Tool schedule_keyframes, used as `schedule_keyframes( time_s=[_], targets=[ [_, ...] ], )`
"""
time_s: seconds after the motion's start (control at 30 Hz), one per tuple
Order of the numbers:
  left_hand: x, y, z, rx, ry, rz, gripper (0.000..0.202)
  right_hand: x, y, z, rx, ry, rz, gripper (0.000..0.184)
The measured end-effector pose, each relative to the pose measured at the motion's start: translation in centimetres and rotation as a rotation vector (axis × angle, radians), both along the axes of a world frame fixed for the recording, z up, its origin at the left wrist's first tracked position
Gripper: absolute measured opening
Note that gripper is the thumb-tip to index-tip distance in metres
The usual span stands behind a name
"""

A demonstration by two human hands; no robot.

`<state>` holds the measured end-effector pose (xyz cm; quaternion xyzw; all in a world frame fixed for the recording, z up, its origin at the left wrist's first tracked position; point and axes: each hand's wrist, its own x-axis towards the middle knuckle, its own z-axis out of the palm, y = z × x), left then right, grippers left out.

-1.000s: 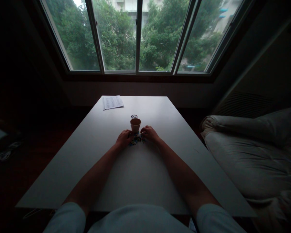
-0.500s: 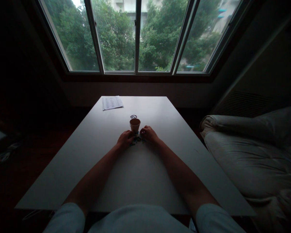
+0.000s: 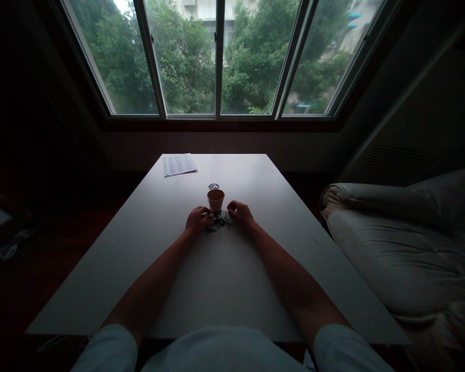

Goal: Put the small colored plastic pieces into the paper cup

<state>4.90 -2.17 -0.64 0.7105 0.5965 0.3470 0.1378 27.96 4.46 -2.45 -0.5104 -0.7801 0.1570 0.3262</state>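
Note:
A small paper cup (image 3: 216, 202) stands upright on the white table (image 3: 225, 279), its brown inside showing. A loose pile of small multicoloured beads (image 3: 218, 222) lies in front of it. My left hand (image 3: 197, 219) rests at the pile's left edge, its fingers loosely bent and parted, touching or close to the beads. My right hand (image 3: 241, 212) is at the pile's right side, thumb and fingers curved with a gap between them. I see nothing held in either hand, though the fingertips are small and dim.
Behind the cup lies a small round, dark-patterned item (image 3: 213, 186). Printed sheets of paper (image 3: 180, 164) lie at the table's far left corner. A pale padded sofa (image 3: 383, 248) stands to the right, and a window (image 3: 217, 62) is beyond the table.
Both hands have drawn slightly outward from the pile, the left to the left and the right to the right. More of the coloured beads now shows between them. The cup has stayed put.

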Motion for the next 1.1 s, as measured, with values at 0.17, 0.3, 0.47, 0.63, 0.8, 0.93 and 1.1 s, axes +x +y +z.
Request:
schedule_keyframes(
  time_s=[0.17,0.3,0.47,0.63,0.8,0.93,1.1],
  targets=[
    [-0.2,0.3,-0.5,0.033,-0.007,-0.018,0.02,-0.1,0.1,-0.1,0.023,0.006,-0.012,0.019],
    [-0.1,0.2,-0.6,0.021,0.018,-0.003,0.021,-0.2,0.2,-0.1,0.03,-0.041,0.027,0.02],
    [-0.2,0.2,-0.5,0.008,0.059,0.07,0.02,-0.3,-0.4,-0.2,0.038,-0.053,0.135,0.014],
    [-0.7,0.5,-0.7,0.016,0.088,0.145,0.02,-0.5,-0.6,-0.3,0.048,-0.087,0.183,0.012],
    [-1.0,0.5,-0.8,0.015,0.117,0.212,0.021,-0.7,-0.3,-0.5,0.012,-0.097,0.126,0.012],
    [-1.3,0.3,-0.4,-0.106,0.106,0.237,0.024,-0.7,-0.4,-0.5,0.018,-0.089,0.142,0.012],
    [-1.3,0.1,0.2,-0.196,0.109,0.275,0.03,-0.7,-0.5,-0.4,0.055,-0.111,0.176,0.017]
  ],
)
